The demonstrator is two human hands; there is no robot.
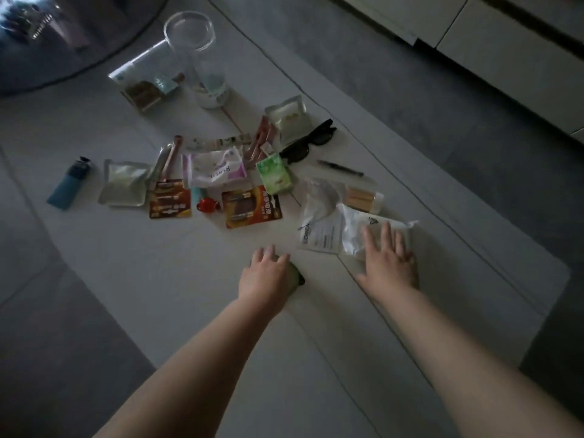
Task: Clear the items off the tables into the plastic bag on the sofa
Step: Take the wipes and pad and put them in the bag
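Small items lie scattered on a white table (177, 279). My left hand (267, 276) curls over a small dark object (298, 278) near the table's middle; most of that object is hidden under the fingers. My right hand (388, 260) lies flat, fingers spread, on a crumpled white packet (357, 235) beside a white L'Oreal sachet (319, 229). Further off lie two orange battery packs (251, 205), a green tissue pack (273, 173), black sunglasses (308, 140), a black pen (339, 168) and a blue lighter (68, 183). The plastic bag and the sofa are out of view.
A tall clear glass cylinder (196, 55) stands at the far side, with a clear pouch of brown contents (142, 86) next to it. A jar of wooden sticks (363, 197) lies near the sachet. Grey floor surrounds the table; white cabinets (493, 42) run along the upper right.
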